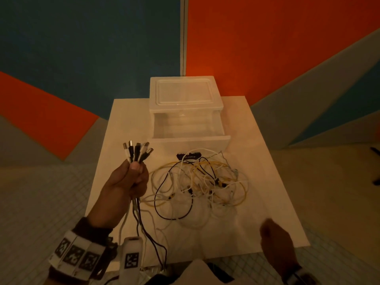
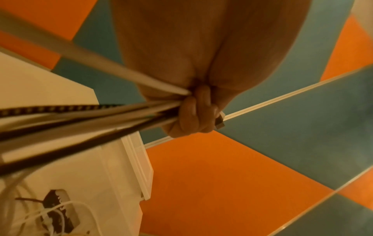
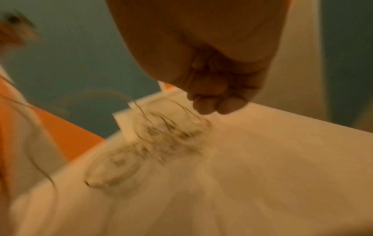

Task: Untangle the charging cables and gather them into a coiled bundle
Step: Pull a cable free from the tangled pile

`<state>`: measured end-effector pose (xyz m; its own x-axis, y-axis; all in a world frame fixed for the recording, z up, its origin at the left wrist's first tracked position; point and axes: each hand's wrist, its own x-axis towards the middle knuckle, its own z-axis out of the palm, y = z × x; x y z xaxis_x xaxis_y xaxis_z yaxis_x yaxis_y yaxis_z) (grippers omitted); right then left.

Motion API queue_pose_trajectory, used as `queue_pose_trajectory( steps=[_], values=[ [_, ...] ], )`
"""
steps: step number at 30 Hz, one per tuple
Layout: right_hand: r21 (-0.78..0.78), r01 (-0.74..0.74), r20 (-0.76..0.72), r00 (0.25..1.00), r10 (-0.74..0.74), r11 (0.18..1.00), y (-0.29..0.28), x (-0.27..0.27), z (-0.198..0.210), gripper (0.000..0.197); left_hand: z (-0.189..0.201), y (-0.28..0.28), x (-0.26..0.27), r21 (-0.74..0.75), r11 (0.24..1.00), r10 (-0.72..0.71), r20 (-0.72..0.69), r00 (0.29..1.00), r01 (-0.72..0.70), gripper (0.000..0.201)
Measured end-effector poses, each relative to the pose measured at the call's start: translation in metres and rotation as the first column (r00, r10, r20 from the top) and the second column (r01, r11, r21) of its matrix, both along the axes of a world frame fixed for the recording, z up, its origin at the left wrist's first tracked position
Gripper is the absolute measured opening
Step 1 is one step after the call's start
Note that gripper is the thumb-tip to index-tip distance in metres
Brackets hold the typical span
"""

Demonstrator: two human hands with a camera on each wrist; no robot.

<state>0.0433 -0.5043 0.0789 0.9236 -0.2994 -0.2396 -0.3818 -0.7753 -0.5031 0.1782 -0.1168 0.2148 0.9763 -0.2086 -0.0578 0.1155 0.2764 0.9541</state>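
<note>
My left hand (image 1: 131, 177) is raised over the table's left side and grips several cable ends; their black and white plugs (image 1: 137, 151) fan out above the fist. The left wrist view shows those cords (image 2: 113, 115) running into the curled fingers (image 2: 193, 116). The held cords hang down past my wrist toward the table's near edge. A tangle of white, yellow and black charging cables (image 1: 201, 182) lies loose in the middle of the white table (image 1: 267, 202). My right hand (image 1: 273, 237) hovers near the front right corner, blurred, fingers curled, holding nothing, apart from the cable tangle (image 3: 165, 137).
A translucent white drawer box (image 1: 186, 112) stands at the back of the table with its drawer pulled open toward me. A small dark label (image 1: 188, 155) lies just in front of it under the cables. Tiled floor surrounds the table; orange and blue wall panels stand behind.
</note>
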Motion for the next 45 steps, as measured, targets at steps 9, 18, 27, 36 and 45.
queue_pose_trajectory(
  steps=[9, 18, 27, 36, 45],
  values=[
    [-0.094, -0.799, -0.16, 0.601, 0.783, 0.594, 0.127, 0.094, 0.005, 0.063, 0.004, -0.004, -0.005, -0.106, 0.994, -0.039, -0.004, 0.999, 0.038, 0.025],
    [0.203, -0.775, -0.347, 0.514, 0.784, 0.598, 0.077, 0.039, -0.039, 0.048, 0.0, 0.014, -0.009, -0.19, 0.977, 0.095, -0.026, 0.995, -0.098, 0.023],
    [0.076, -0.525, -0.437, 0.747, 0.501, 0.848, 0.074, 0.059, -0.065, 0.026, -0.009, 0.009, -0.015, -0.121, 0.98, 0.146, -0.085, 0.986, -0.155, 0.027],
    [-0.465, -0.455, -0.338, 0.884, 0.323, 0.759, 0.026, 0.111, -0.077, 0.04, -0.022, -0.003, -0.022, -0.073, 0.99, 0.108, -0.145, 0.984, -0.12, 0.025],
    [-0.332, -0.479, -0.038, 0.868, 0.496, 0.813, 0.009, 0.145, -0.002, 0.006, -0.025, -0.013, -0.009, -0.057, 0.991, 0.115, -0.159, 0.981, -0.125, 0.025]
  ],
)
